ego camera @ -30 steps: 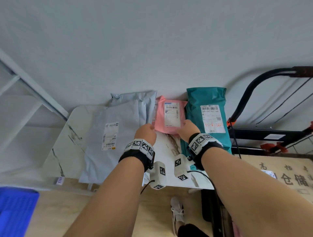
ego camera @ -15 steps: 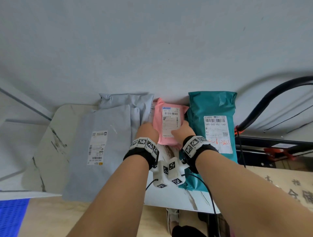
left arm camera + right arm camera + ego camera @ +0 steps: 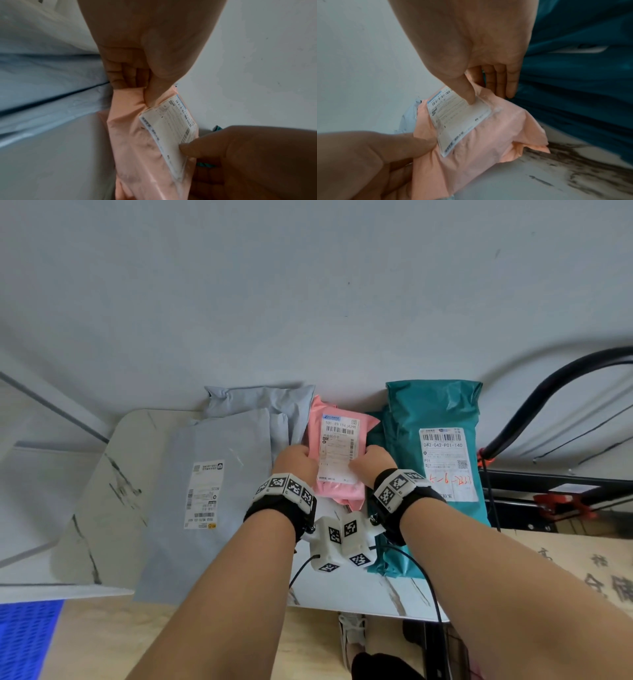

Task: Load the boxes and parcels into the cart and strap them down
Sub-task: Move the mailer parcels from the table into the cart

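Note:
A pink parcel (image 3: 337, 453) with a white label lies on the marbled table (image 3: 102, 494) against the wall, between a grey parcel (image 3: 219, 494) and a teal parcel (image 3: 442, 460). My left hand (image 3: 297, 461) grips the pink parcel's left side, thumb on top and fingers curled under. My right hand (image 3: 375, 463) grips its right side, thumb pressing the label. In the left wrist view the pink parcel (image 3: 147, 142) sits pinched under my left hand (image 3: 137, 81). In the right wrist view my right hand (image 3: 481, 86) holds the pink parcel (image 3: 471, 135) beside the teal parcel (image 3: 582, 81).
A second grey parcel (image 3: 274, 405) lies behind the first by the wall. The cart (image 3: 565, 491), with a black curved handle and red clips, stands right of the table. A cardboard box (image 3: 582, 563) sits at lower right, a blue crate (image 3: 24, 638) at lower left.
Both hands have closed in from the pink parcel's near edge onto its two sides and taken hold of it. The view has shifted closer to the table.

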Available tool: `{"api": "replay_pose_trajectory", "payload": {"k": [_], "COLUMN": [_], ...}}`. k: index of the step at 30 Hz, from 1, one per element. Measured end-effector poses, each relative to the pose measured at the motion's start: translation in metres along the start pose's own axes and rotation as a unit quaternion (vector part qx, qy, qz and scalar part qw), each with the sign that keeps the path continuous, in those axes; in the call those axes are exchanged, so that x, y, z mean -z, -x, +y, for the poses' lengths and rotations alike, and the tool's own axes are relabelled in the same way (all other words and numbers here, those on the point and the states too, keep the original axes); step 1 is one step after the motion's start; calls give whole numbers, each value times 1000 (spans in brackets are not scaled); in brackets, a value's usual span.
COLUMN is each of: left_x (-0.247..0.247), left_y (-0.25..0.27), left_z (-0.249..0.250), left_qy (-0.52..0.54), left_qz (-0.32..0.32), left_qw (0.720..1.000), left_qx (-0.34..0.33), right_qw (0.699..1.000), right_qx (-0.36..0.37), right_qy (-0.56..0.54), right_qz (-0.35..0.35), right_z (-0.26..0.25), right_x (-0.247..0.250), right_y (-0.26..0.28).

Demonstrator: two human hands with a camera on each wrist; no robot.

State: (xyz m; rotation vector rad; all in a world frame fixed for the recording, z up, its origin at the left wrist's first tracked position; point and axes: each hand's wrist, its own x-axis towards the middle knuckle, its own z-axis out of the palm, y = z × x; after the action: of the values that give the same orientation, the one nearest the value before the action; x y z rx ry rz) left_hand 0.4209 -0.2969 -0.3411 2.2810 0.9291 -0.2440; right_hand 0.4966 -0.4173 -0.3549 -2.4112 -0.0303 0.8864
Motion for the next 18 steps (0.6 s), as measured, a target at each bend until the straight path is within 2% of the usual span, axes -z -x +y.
{"api": "replay_pose_trajectory", "payload": {"k": [9,13,18], "left_x": [26,31,28], "left_y": [63,105,162], "left_z": [-19,-30,-46], "left_qy": [43,61,77], "left_qz": [20,41,65], "left_qw": [997,993,989], "left_qx": [-55,-94,-104], "right_qw": [996,991,983], "right_qx": [36,55,74], "right_qy": [-44,-67,-96], "right_qz": [63,98,139], "right_z": [6,19,48], "right_x": [-5,-11,-27], "right_y": [66,110,166]}}
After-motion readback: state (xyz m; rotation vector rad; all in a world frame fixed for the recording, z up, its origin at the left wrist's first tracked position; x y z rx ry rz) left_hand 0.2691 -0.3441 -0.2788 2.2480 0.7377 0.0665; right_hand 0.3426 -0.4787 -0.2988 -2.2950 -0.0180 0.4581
